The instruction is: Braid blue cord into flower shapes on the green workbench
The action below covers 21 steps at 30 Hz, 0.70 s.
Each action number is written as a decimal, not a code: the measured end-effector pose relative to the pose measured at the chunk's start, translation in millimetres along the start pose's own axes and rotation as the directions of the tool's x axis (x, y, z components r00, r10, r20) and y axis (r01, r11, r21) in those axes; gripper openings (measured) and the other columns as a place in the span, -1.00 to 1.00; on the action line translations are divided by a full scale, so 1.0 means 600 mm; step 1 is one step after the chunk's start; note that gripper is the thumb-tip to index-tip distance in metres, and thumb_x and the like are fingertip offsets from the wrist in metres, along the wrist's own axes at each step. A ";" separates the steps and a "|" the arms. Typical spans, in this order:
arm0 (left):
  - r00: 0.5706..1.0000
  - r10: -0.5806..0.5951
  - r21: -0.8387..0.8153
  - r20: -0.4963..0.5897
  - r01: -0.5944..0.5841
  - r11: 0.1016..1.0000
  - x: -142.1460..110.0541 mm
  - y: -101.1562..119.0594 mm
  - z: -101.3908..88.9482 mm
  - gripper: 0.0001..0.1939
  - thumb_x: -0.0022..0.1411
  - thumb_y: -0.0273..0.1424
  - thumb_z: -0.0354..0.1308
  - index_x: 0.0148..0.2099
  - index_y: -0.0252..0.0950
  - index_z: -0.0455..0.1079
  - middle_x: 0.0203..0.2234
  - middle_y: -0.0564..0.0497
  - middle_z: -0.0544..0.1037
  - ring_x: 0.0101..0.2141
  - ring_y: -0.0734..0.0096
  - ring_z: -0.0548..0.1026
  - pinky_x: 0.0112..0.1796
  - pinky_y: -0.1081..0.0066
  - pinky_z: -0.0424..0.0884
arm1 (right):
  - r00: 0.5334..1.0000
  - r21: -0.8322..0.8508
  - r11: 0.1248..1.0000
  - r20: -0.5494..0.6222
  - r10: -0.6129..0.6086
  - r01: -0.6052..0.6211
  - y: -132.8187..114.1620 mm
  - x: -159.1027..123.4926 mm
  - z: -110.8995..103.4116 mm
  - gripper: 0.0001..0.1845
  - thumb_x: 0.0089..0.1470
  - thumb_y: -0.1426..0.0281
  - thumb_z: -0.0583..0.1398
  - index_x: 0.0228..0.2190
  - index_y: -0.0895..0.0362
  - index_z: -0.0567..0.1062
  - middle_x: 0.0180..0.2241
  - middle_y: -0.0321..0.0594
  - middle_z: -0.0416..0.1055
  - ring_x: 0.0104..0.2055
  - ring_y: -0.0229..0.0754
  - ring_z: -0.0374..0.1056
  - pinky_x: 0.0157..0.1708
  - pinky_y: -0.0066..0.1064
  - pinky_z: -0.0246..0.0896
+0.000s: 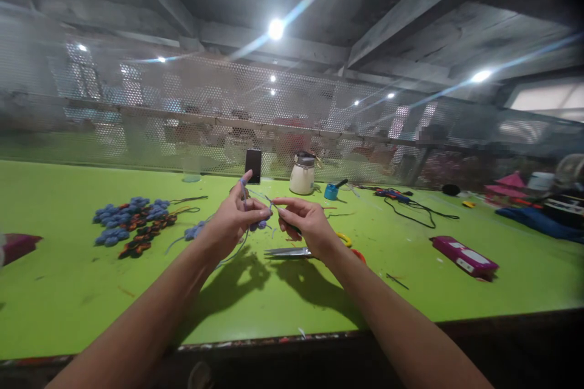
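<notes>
My left hand (232, 217) is raised over the table, pinching a small blue-purple crochet piece (259, 225) between thumb and fingers. Light blue yarn (244, 192) runs over its lifted index finger and hangs below the hand. Close beside it, my right hand (305, 219) is closed on a thin crochet hook (270, 200), its tip at the yarn; most of the hook is hidden by the fingers. Scissors (287, 252) with red and yellow handles lie under my right hand. To the left are blue crocheted flowers (112, 216) and dark-orange ones (137, 245).
A phone (253, 165) stands upright at the back, near a cream jug (302, 175) and a blue pot (331, 192). On the right lie a corded tool (393, 196) and a magenta box (464, 258). A perforated screen (219, 127) borders the green table (292, 316).
</notes>
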<state>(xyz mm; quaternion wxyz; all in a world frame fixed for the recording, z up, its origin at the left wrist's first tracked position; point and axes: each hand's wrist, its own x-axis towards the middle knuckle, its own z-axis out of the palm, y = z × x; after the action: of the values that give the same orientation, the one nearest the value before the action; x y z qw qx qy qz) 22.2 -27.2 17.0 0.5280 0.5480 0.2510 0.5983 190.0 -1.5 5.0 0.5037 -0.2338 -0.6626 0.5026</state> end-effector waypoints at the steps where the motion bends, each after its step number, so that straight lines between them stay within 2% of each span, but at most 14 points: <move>1: 1.000 -0.020 -0.035 -0.001 0.019 0.999 0.000 0.001 -0.001 0.05 -0.08 -0.62 0.29 0.32 -0.24 -0.27 -0.55 0.09 0.48 -0.46 0.51 0.44 -0.36 0.50 0.32 | 1.000 -0.013 1.000 0.006 -0.013 0.013 -0.001 0.000 0.001 -0.65 -0.07 0.31 0.24 -0.21 0.20 0.50 -0.66 -0.37 0.32 -0.76 -0.46 0.03 -0.78 -0.56 -0.12; 6: 0.996 -0.086 -0.139 0.011 0.086 0.986 0.000 0.006 -0.004 0.03 -0.08 -0.67 0.27 0.31 -0.30 -0.27 -0.56 0.08 0.49 -0.50 0.53 0.46 -0.40 0.57 0.33 | 0.996 -0.155 0.984 0.025 -0.086 0.089 -0.001 -0.001 -0.004 -0.70 -0.03 0.31 0.21 -0.25 0.21 0.51 -0.67 -0.36 0.30 -0.75 -0.44 0.04 -0.75 -0.54 -0.07; 11: 0.998 -0.062 -0.158 0.025 0.066 0.985 -0.001 0.010 -0.005 -0.01 -0.10 -0.68 0.27 0.29 -0.33 -0.20 -0.58 0.09 0.48 -0.51 0.54 0.45 -0.43 0.59 0.32 | 0.974 -0.345 0.914 0.005 -0.225 0.213 0.002 -0.002 -0.012 -0.76 -0.01 0.30 0.20 -0.32 0.19 0.54 -0.62 -0.31 0.33 -0.67 -0.41 0.11 -0.70 -0.53 0.01; 13: 0.998 -0.046 -0.133 0.047 0.052 0.990 -0.002 0.011 -0.008 -0.03 -0.10 -0.67 0.27 0.28 -0.33 -0.16 -0.57 0.09 0.48 -0.52 0.54 0.43 -0.45 0.59 0.31 | 0.978 -0.318 0.927 0.005 -0.209 0.199 0.000 -0.002 -0.012 -0.75 -0.01 0.29 0.21 -0.33 0.20 0.53 -0.63 -0.32 0.32 -0.70 -0.43 0.08 -0.72 -0.53 -0.02; 18: 0.997 -0.031 -0.071 0.071 0.036 0.997 -0.001 0.012 -0.014 -0.08 -0.12 -0.64 0.28 0.26 -0.33 -0.05 -0.57 0.09 0.48 -0.53 0.55 0.40 -0.47 0.57 0.28 | 0.996 -0.110 0.990 0.028 -0.083 0.085 -0.004 -0.003 -0.004 -0.74 -0.05 0.26 0.24 -0.36 0.22 0.51 -0.68 -0.37 0.30 -0.76 -0.45 0.02 -0.77 -0.54 -0.11; 21: 0.997 -0.042 -0.080 0.071 0.048 0.996 0.000 0.012 -0.013 -0.08 -0.13 -0.65 0.27 0.26 -0.34 -0.05 -0.58 0.09 0.48 -0.55 0.55 0.39 -0.49 0.58 0.26 | 0.998 -0.051 0.997 0.031 -0.051 0.053 -0.004 -0.004 0.000 -0.74 -0.07 0.26 0.25 -0.39 0.21 0.50 -0.69 -0.37 0.31 -0.76 -0.46 0.01 -0.77 -0.55 -0.13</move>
<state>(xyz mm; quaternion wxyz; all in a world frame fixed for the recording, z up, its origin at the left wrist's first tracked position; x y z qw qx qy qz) 12.6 -27.4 21.2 0.5716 0.5405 0.2205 0.5767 191.6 -4.1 6.2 0.5005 -0.2220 -0.6886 0.4754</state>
